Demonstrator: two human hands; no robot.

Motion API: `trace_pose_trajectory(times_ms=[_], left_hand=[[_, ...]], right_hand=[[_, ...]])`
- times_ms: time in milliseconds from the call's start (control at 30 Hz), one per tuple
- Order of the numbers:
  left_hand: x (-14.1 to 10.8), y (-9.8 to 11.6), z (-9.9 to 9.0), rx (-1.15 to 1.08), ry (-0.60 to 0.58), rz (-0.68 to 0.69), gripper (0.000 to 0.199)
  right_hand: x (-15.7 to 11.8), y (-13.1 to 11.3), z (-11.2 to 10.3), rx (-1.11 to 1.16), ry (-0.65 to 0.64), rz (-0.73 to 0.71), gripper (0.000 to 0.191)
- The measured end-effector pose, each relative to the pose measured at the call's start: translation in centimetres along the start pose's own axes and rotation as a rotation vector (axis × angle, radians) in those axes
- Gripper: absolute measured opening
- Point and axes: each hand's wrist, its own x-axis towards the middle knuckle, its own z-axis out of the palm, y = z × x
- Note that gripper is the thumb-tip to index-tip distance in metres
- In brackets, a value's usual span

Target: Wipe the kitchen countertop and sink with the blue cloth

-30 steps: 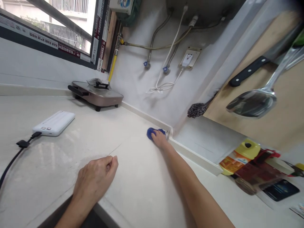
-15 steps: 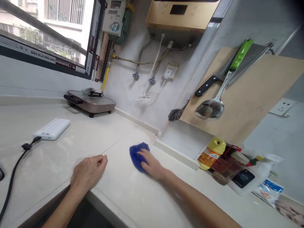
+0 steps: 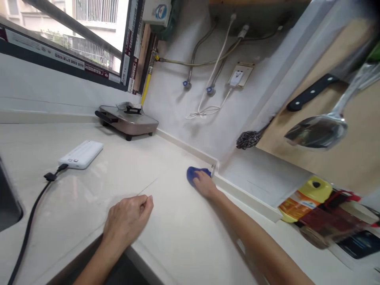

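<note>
One right hand atop blue cloth, likely pinning it, grip unclear; left hand fisted left of blue cloth, likely bracing.

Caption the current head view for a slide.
Right hand on a blue cloth, left hand loosely curled, both over a white countertop.

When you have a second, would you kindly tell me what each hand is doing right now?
Left hand: loosely closed on the counter, nothing visible in it.
Right hand: over the blue cloth; whether gripping cannot be told.
</note>
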Motion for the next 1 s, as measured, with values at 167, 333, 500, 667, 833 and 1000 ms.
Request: trace_pose_trajectory(times_ms=[167,333,500,667,833,1000], left_hand=[[0.2,-0.2,0.5,0.003,-0.035,0.008,0.044],[0.3,-0.5,0.9,-0.031,-0.044,0.059,0.044],[0.3,-0.5,1.0,-0.055,-0.024,0.070,0.045],[-0.1,-0.6,0.7,-0.078,0.020,0.083,0.043],[-0.4,-1.1,0.9,-0.127,0.187,0.150,0.041],[-1.5,-1.4,1.3,-0.032,0.564,0.419,0.040]], right_hand=[[5.6,-0.4,0.7,-0.037,-0.001,0.156,0.055],[11.0,-4.1,1.9,-0.032,-0.017,0.198,0.056],[13.8,-13.3,4.2,0.036,-0.022,-0.057,0.055],[11.2,-21.1,5.2,0.096,-0.034,-0.386,0.055],[5.0,-23.6,4.7,0.268,-0.042,-0.800,0.053],[-2.0,-24.0,2.9,0.347,-0.086,-1.086,0.051]])
